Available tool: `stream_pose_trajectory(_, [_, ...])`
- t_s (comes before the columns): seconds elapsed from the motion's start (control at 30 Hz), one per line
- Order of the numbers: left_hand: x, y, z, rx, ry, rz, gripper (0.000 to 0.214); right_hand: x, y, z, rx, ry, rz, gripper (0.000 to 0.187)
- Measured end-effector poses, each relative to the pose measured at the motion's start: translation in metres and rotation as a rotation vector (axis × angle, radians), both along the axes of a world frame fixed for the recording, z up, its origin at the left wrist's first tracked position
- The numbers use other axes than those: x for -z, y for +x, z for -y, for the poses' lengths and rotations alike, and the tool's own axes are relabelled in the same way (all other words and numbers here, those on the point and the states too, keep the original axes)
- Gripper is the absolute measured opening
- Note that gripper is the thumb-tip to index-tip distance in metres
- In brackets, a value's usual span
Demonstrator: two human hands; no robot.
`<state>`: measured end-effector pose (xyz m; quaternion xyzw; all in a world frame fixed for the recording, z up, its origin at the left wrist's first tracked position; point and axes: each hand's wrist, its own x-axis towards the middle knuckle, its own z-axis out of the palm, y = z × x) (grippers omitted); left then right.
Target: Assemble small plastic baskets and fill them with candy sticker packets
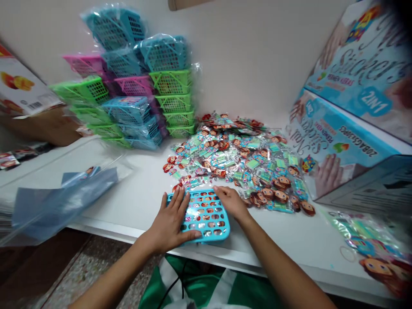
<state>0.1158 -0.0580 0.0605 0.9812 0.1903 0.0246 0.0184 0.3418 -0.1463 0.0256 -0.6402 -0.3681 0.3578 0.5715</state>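
A flat blue plastic basket lid with round holes lies near the front edge of the white table. Small packets show through its holes. My left hand lies flat on its left side, fingers spread, thumb along the front rim. My right hand rests on its upper right corner, fingers bent over the rim. Just behind it spreads a heap of small wrapped packets printed with cartoon faces.
Wrapped stacks of blue, green and pink baskets stand against the back wall. Large blue sticker boxes fill the right side. A clear plastic bag lies at left, more packets at the front right.
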Motion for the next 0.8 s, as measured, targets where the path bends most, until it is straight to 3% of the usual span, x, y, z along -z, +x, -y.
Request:
stream_pose_trajectory(0.13, [0.001, -0.001, 0.003, -0.008, -0.086, 0.080, 0.098, 0.008, -0.002, -0.011, -0.062, -0.042, -0.153, 0.041])
stream_pose_trajectory(0.2, [0.003, -0.002, 0.001, -0.061, -0.186, 0.178, 0.083, 0.008, -0.002, -0.009, -0.081, -0.051, -0.201, 0.040])
stream_pose_trajectory(0.27, [0.008, -0.003, -0.005, -0.238, -0.358, 0.392, 0.066, 0.004, 0.002, -0.008, -0.111, -0.072, -0.240, 0.039])
stream_pose_trajectory(0.37, [0.017, -0.005, -0.022, -0.576, -0.771, 0.769, 0.056, -0.003, 0.008, -0.012, -0.102, -0.139, -0.177, 0.036])
stream_pose_trajectory(0.47, [0.025, -0.004, -0.037, -0.676, -1.034, 0.851, 0.054, -0.007, 0.005, -0.020, -0.066, -0.178, 0.042, 0.033])
stream_pose_trajectory(0.63, [0.034, 0.004, -0.043, -0.747, -1.197, 0.895, 0.056, -0.002, -0.008, -0.021, -0.020, -0.187, 0.276, 0.040])
stream_pose_trajectory(0.8, [0.039, 0.007, -0.048, -0.766, -1.201, 0.940, 0.058, 0.005, -0.004, -0.019, 0.003, -0.265, 0.321, 0.048])
